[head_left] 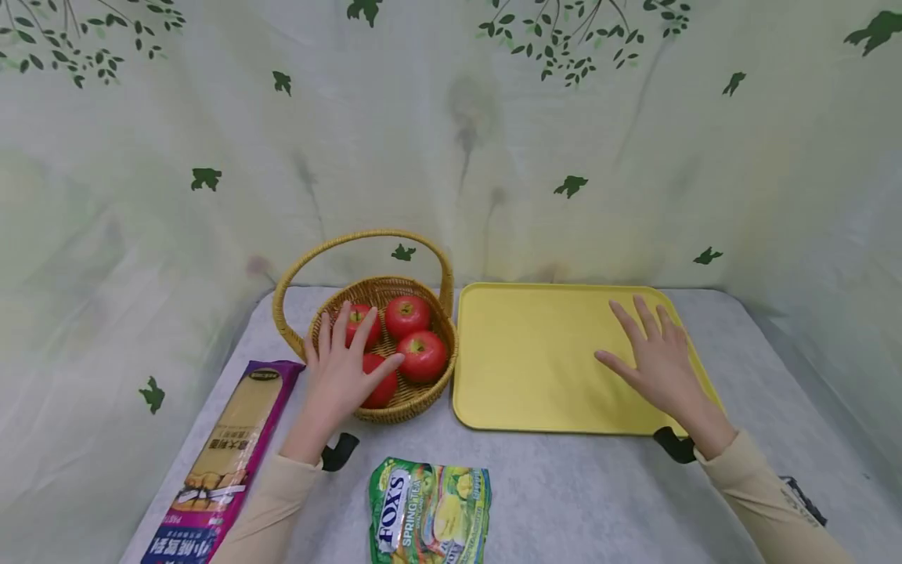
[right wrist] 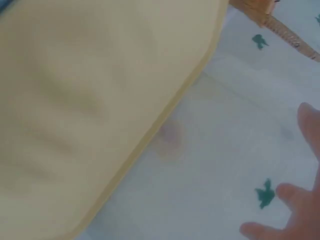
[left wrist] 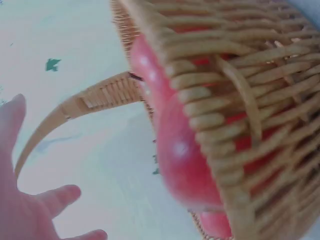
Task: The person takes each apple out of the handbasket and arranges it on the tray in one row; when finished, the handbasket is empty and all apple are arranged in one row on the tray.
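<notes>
Below the spread left fingers [head_left: 362, 330] lie red apples [head_left: 417, 351], untouched.

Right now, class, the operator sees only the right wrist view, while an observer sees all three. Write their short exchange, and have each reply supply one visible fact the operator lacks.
Operator: I can see the yellow tray and, in the upper right corner, part of a brown handle. What is in the basket it belongs to?
Observer: The head view shows four red apples in it.
Operator: My view leaves out the left hand. Is it holding anything?
Observer: No, the head view shows it with fingers spread, holding nothing.
</notes>
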Demonstrator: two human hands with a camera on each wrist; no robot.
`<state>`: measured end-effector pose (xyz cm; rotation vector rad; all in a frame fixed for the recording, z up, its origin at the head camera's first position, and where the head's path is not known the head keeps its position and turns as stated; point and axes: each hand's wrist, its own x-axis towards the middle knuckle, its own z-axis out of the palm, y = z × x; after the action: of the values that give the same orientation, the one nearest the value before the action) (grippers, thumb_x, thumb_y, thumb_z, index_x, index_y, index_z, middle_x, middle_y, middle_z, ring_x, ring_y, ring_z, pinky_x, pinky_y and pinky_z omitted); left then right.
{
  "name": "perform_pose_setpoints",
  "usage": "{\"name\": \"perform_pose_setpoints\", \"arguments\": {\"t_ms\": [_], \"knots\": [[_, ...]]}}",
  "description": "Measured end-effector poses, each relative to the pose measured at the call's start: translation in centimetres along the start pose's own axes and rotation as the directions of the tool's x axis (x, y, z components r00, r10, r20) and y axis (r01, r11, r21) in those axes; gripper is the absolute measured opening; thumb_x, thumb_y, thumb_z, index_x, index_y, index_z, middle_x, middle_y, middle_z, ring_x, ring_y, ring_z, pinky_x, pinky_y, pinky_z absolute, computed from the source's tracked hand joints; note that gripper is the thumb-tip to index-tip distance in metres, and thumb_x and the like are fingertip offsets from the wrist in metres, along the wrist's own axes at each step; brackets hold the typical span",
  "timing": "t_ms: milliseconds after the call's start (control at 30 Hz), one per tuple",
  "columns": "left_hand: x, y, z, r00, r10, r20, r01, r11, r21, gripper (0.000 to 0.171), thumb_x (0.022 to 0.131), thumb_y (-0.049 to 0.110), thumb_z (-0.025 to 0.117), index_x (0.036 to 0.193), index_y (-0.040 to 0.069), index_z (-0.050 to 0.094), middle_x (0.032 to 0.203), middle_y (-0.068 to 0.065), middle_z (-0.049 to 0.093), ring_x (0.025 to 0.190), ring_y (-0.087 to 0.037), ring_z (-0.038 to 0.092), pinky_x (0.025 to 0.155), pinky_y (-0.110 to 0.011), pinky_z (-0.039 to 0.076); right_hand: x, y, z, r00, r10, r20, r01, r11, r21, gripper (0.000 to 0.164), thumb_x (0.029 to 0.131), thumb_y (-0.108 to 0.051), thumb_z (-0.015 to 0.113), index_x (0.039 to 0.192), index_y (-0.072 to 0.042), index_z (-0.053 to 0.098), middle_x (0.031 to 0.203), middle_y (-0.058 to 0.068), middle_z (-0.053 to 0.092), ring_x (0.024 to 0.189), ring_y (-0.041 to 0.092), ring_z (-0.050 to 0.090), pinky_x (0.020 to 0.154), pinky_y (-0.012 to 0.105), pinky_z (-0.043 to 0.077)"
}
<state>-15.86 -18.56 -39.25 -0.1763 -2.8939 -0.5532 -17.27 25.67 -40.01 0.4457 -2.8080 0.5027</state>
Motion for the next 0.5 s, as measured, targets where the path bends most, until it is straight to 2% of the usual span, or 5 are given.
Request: {"name": "perform_pose_setpoints", "arguments": {"t_ms": [133, 233, 367, 500], "knots": [[-1.5, -0.3, -1.4, 1.000, 0.014, -0.012, -0.016, 0.993, -0.119, 0.081, 0.089, 0.059, 0.054, 0.152, 0.016, 0.027, 0.157, -0.015, 0.008, 0.141, -0.042, 0.002, 0.106, -0.068, 0.004, 1.1, -1.4, -0.2, 0.996, -0.088, 0.008, 0.086, 0.991, 0.104, 0.079, 0.091, -0.043, 0.062, 0.153, -0.017, 0.021, 0.153, 0.024, 0.017, 0.134, 0.053, 0.013, 0.099, 0.072, 0.015], [-2.8, -1.2, -2.3, 1.000, 0.012, -0.011, -0.014, 0.970, -0.242, 0.075, 0.092, 0.049, 0.057, 0.152, 0.019, 0.025, 0.157, -0.013, 0.010, 0.141, -0.041, 0.009, 0.103, -0.070, 0.015, 2.0, -2.7, -0.2, 0.990, -0.131, 0.049, 0.116, 0.966, 0.230, 0.078, 0.092, -0.039, 0.063, 0.154, -0.018, 0.020, 0.155, 0.019, 0.015, 0.137, 0.047, 0.015, 0.101, 0.069, 0.017], [-4.5, -2.5, -2.7, 1.000, -0.006, 0.000, 0.005, 0.918, -0.397, 0.067, 0.095, 0.039, 0.056, 0.152, 0.025, 0.026, 0.157, -0.009, 0.013, 0.140, -0.039, 0.015, 0.097, -0.074, 0.021, 3.0, -4.7, 0.1, 0.976, -0.195, 0.095, 0.143, 0.908, 0.394, 0.076, 0.094, -0.035, 0.062, 0.154, -0.020, 0.018, 0.156, 0.011, 0.017, 0.139, 0.037, 0.018, 0.104, 0.064, 0.020], [-6.0, -3.6, -2.7, 1.000, -0.021, -0.001, 0.017, 0.855, -0.518, 0.059, 0.098, 0.030, 0.053, 0.151, 0.022, 0.029, 0.156, -0.012, 0.019, 0.140, -0.037, 0.017, 0.100, -0.072, 0.020, 4.0, -6.6, 0.8, 0.956, -0.271, 0.109, 0.180, 0.840, 0.512, 0.072, 0.095, -0.030, 0.060, 0.154, -0.022, 0.019, 0.153, 0.006, 0.025, 0.134, 0.031, 0.033, 0.105, 0.055, 0.029]]}}
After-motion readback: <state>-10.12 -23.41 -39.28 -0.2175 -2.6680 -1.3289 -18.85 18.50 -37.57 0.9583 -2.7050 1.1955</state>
